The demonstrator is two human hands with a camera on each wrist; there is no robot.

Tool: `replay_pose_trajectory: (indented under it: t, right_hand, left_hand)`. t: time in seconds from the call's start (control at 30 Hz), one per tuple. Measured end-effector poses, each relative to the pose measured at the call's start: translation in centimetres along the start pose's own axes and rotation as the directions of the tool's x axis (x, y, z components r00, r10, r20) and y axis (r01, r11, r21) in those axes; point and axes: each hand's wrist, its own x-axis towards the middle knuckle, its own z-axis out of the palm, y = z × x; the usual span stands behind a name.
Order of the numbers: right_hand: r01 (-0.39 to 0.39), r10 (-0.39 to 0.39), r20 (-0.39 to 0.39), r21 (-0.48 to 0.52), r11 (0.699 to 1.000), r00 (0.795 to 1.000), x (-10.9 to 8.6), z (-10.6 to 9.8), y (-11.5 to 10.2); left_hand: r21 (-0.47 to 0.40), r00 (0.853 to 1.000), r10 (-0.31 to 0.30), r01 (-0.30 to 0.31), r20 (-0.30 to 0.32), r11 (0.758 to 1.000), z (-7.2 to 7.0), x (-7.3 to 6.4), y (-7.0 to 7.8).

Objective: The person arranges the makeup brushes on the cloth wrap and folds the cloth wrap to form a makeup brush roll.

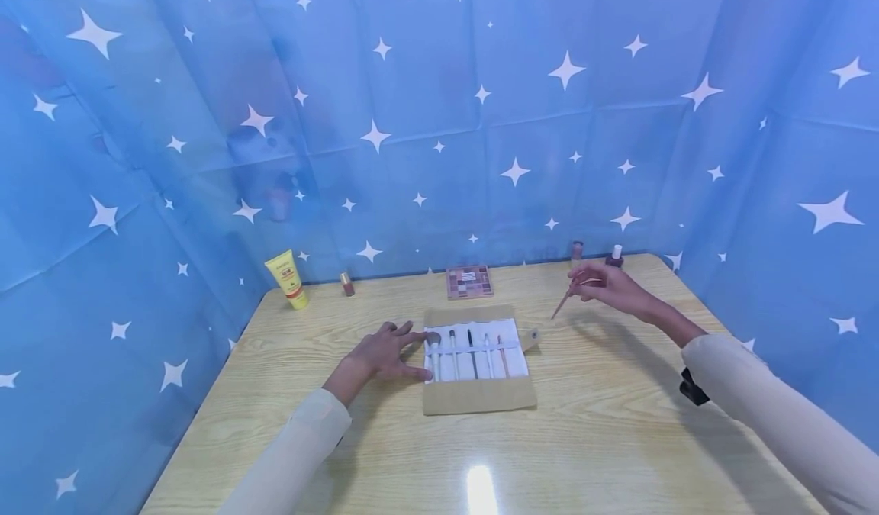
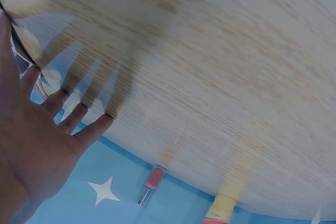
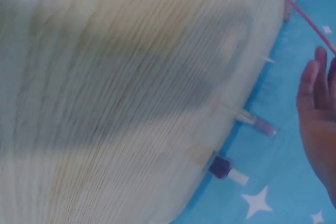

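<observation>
A beige brush roll (image 1: pixel 478 398) lies unrolled mid-table, with several makeup brushes (image 1: pixel 471 355) side by side under its strap. My left hand (image 1: pixel 384 355) rests at the roll's left edge, fingers spread, thumb and fingertips touching it near the fluffy brush (image 1: pixel 434 341). In the left wrist view the fingers of that hand (image 2: pixel 47 140) look straight. Above the table to the right, my right hand (image 1: pixel 611 290) pinches a thin pink makeup brush (image 1: pixel 561 304), one end slanting down to the left. The right wrist view shows this thin brush (image 3: pixel 312 23) beyond the fingertips.
An eyeshadow palette (image 1: pixel 470 282) lies behind the roll. At the back left stand a yellow tube (image 1: pixel 287 279) and a small red bottle (image 1: pixel 347 284). A dark nail polish bottle (image 1: pixel 614 258) and a small tube (image 1: pixel 577 250) stand back right. Blue star-printed curtain (image 1: pixel 426 118) surrounds the table.
</observation>
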Motion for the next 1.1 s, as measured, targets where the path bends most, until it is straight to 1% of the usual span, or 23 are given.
replay_pose_trajectory:
  t: [0.1,0.27,0.4,0.53,0.67,0.8,0.93,1.03,1.1]
  right_hand:
    - [0.001,0.0,-0.011,0.077,0.997,1.0,0.3,0.4,-0.4]
    - [-0.029,0.032,-0.033,0.09,0.996,0.999,0.7,0.9,-1.1]
    - [-0.028,0.03,-0.035,0.057,0.998,0.999,1.0,1.2,-1.1]
    - [-0.025,0.025,-0.013,0.009,1.0,1.0,1.2,1.6,-1.3]
    - [-0.037,0.037,0.0,-0.024,0.999,0.999,1.4,2.1,-1.7]
    - [-0.03,0.03,-0.01,-0.049,0.998,1.0,1.7,2.7,-1.9]
    - [-0.048,0.048,-0.021,-0.031,0.998,0.999,2.3,3.3,-1.8]
    - [-0.079,0.078,-0.011,-0.011,0.997,0.997,2.9,3.8,-1.8]
    - [-0.086,0.086,0.002,-0.006,0.996,0.996,3.3,4.3,-1.8]
  left_hand:
    - [0.008,1.0,-0.002,0.002,0.005,1.0,0.0,0.0,0.0]
    - [0.005,1.0,-0.003,0.003,0.009,1.0,0.4,0.2,-0.2]
    - [0.002,1.0,0.0,0.0,0.004,1.0,0.3,0.0,-0.1]
    - [0.013,1.0,0.0,0.0,0.002,1.0,0.2,0.0,-0.1]
    - [0.026,1.0,-0.003,0.003,0.006,1.0,0.1,0.1,-0.1]
    - [0.018,1.0,-0.005,0.004,0.009,1.0,0.1,0.1,-0.1]
    - [0.013,1.0,-0.004,0.004,0.008,1.0,0.1,0.1,0.0]
    - [0.013,1.0,-0.005,0.005,0.005,1.0,0.0,0.0,0.0]
    - [0.012,1.0,-0.008,0.008,0.005,1.0,0.0,0.0,0.0]
